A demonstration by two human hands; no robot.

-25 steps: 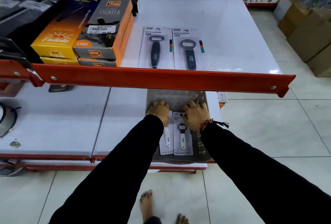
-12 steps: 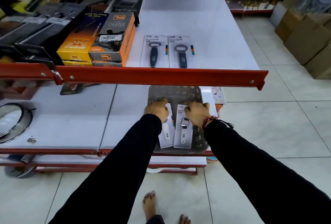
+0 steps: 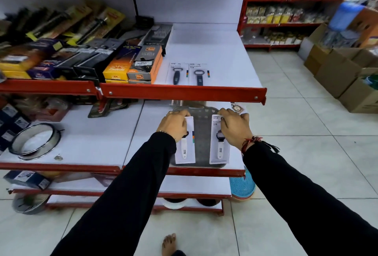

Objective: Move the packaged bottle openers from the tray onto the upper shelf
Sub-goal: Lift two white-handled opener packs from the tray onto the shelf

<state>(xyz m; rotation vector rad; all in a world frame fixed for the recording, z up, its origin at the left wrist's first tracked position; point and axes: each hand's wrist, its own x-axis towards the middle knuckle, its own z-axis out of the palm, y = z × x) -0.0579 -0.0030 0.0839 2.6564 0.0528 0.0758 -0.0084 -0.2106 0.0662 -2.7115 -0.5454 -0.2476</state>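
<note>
A grey perforated tray (image 3: pixel 201 133) lies on the lower shelf, under the red lip of the upper shelf (image 3: pixel 225 57). My left hand (image 3: pixel 173 125) grips the top of a packaged bottle opener with a white handle (image 3: pixel 185 150), lifted over the tray's left side. My right hand (image 3: pixel 235 126) grips a second white-handled packaged opener (image 3: pixel 219 151) over the tray's right side. Two dark-handled packaged openers (image 3: pixel 177 74) (image 3: pixel 199 75) lie flat side by side on the upper shelf, near its front edge.
Orange and yellow lighter boxes (image 3: pixel 141 65) sit left of the openers on the upper shelf, with dark packages further left. A round metal sieve (image 3: pixel 34 142) rests on the lower shelf at left. Cardboard boxes (image 3: pixel 337 73) stand on the floor at right.
Both hands have closed on one packaged opener each and raised them off the tray, spreading apart. The camera has tilted up, showing more of the upper shelf.
</note>
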